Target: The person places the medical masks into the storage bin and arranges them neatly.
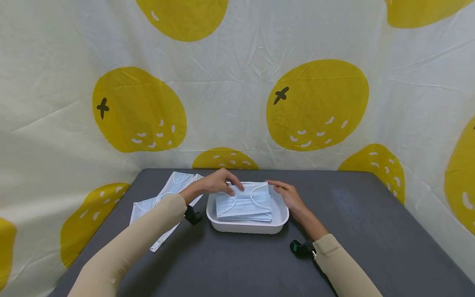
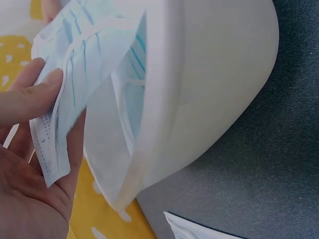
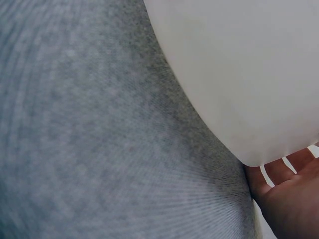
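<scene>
My left hand [image 1: 222, 182] pinches the left end of a pale blue face mask [image 2: 79, 59], thumb on its face and the other fingers behind. In the head view this face mask [image 1: 245, 198] lies over several others stacked inside a white plastic tub [image 1: 246, 227]. White ear loops curl across its front. On the tub's right side is my right hand [image 1: 291, 197], fingers stretched along the rim, a fingertip at the mask's upper right corner. In the right wrist view the right hand [image 3: 294, 194] is partly hidden behind the tub wall [image 3: 239, 74].
More face masks [image 1: 144, 206] lie spread on the dark grey table [image 1: 237, 264] left of the tub, partly under my left forearm. Each wrist carries a black camera. Behind the table hangs a white curtain [image 1: 230, 107] with yellow fruit shapes.
</scene>
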A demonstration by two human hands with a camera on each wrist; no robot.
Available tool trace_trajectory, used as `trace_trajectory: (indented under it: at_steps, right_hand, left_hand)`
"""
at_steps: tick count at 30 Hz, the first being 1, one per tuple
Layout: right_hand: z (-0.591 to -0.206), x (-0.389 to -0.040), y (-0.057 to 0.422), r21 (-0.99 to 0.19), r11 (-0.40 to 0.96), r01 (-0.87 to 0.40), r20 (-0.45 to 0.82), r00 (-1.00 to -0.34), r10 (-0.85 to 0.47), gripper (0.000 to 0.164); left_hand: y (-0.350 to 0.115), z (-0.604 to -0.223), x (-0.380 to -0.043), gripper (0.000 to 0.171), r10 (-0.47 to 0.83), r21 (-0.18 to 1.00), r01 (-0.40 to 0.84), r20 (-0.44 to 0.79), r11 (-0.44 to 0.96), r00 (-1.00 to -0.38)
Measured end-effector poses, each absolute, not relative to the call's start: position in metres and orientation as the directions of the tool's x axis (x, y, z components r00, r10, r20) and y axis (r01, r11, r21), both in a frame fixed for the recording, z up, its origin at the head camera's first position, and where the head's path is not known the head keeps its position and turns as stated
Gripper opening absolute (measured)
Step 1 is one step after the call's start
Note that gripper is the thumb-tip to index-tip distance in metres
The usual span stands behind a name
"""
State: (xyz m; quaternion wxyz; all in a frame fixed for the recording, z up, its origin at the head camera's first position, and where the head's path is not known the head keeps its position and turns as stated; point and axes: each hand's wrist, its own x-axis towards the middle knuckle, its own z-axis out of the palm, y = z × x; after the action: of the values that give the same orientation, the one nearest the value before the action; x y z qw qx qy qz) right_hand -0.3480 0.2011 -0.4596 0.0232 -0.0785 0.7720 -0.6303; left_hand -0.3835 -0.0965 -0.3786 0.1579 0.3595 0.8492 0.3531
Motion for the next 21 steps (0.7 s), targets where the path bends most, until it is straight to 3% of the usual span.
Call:
trace_trajectory:
  at_steps: [11,21]
  right_hand:
    - [-0.458,-0.348,0.201,-0.976,0.188,-0.111,0.081,-0.983,-0.163,0.038]
    - [-0.458,-0.347,0.201,-0.981,0.171,-0.088,0.06,-0.985,-0.162,0.039]
  left_hand:
    - [-0.084,-0.382,-0.389,0.029,0.759,0.632,0.573,-0.038,0.522,-0.649]
    - [-0.076,-0.388,-0.391,0.031,0.731,0.584,0.557,-0.094,0.59,-0.676]
